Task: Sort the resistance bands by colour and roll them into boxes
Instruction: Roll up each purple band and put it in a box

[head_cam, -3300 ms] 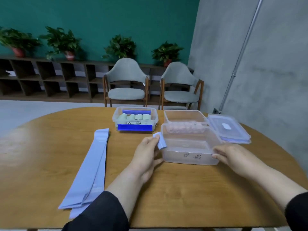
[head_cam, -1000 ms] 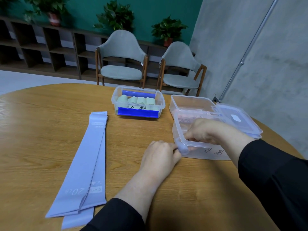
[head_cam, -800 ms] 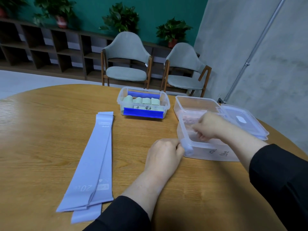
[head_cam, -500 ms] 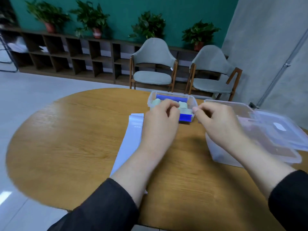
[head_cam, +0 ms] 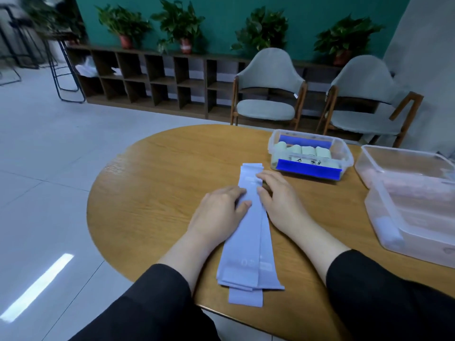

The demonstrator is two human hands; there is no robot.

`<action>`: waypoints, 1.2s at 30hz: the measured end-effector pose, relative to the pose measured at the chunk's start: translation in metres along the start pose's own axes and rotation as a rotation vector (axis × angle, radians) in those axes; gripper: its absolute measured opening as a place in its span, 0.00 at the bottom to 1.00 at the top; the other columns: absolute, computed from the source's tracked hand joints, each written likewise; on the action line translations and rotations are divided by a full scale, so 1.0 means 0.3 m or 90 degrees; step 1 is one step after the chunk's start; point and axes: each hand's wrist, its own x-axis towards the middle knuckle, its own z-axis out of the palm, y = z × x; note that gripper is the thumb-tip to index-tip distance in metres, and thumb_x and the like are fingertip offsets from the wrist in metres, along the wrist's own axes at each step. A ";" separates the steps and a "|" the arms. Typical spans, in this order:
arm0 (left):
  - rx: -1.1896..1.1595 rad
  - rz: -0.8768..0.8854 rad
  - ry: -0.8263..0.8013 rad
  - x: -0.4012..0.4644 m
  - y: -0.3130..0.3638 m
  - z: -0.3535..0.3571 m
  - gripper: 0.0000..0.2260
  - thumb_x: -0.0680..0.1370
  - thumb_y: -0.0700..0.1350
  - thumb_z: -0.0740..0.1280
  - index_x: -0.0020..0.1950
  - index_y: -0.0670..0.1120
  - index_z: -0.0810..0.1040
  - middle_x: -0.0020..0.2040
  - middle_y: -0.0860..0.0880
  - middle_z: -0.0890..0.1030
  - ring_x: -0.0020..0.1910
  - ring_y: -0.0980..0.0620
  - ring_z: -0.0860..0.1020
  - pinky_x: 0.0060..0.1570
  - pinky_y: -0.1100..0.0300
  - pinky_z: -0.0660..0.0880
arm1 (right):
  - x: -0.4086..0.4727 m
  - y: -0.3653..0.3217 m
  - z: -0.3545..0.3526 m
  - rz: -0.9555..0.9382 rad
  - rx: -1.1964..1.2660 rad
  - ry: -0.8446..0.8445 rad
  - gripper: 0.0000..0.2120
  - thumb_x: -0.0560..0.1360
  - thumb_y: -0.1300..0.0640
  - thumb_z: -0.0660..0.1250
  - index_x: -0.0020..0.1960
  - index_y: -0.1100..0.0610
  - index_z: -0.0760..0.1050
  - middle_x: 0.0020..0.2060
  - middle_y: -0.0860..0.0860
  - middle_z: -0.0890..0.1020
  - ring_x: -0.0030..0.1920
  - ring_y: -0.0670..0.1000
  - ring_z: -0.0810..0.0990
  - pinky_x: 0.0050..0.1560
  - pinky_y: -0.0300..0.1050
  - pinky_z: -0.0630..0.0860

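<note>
A single head-worn view looks forward and down from the near edge of the round bench (head_cam: 152, 193), close over it, facing its far edge, the chairs (head_cam: 268, 94) and the green wall (head_cam: 221, 11) beyond.

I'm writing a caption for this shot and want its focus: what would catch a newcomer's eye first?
First, the two hands, left hand and right hand, resting on a stack of flat lilac bands that lies lengthwise in the middle of the round wooden table. Next, beyond the right hand, the clear box with blue clips holding pale green rolls. At the right edge, another clear box holds one lilac roll.
</note>
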 end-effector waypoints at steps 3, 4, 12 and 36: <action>0.011 0.022 -0.001 0.002 -0.015 0.002 0.19 0.81 0.56 0.64 0.69 0.49 0.78 0.68 0.53 0.78 0.68 0.51 0.74 0.68 0.53 0.68 | 0.090 0.003 0.031 0.025 -0.047 -0.002 0.22 0.82 0.59 0.61 0.75 0.58 0.66 0.75 0.51 0.67 0.75 0.51 0.64 0.75 0.44 0.59; 0.013 0.023 -0.003 0.003 -0.019 0.005 0.19 0.81 0.56 0.64 0.70 0.49 0.77 0.69 0.53 0.77 0.69 0.52 0.73 0.69 0.55 0.66 | 0.117 0.005 0.038 0.038 -0.067 -0.003 0.23 0.82 0.59 0.61 0.76 0.58 0.66 0.75 0.51 0.68 0.75 0.52 0.64 0.75 0.45 0.59; -0.013 0.008 -0.005 0.005 -0.025 0.002 0.21 0.81 0.57 0.64 0.72 0.51 0.74 0.70 0.55 0.76 0.69 0.53 0.72 0.70 0.56 0.65 | 0.181 -0.005 0.011 0.050 -0.123 0.052 0.06 0.79 0.59 0.65 0.50 0.57 0.80 0.48 0.50 0.79 0.53 0.52 0.75 0.53 0.52 0.73; 0.026 -0.023 -0.166 -0.123 0.187 -0.164 0.07 0.76 0.50 0.72 0.50 0.47 0.83 0.45 0.51 0.76 0.48 0.47 0.77 0.51 0.52 0.75 | -0.238 -0.003 -0.326 0.168 0.098 0.172 0.10 0.76 0.63 0.62 0.49 0.50 0.78 0.50 0.48 0.79 0.46 0.39 0.77 0.37 0.28 0.70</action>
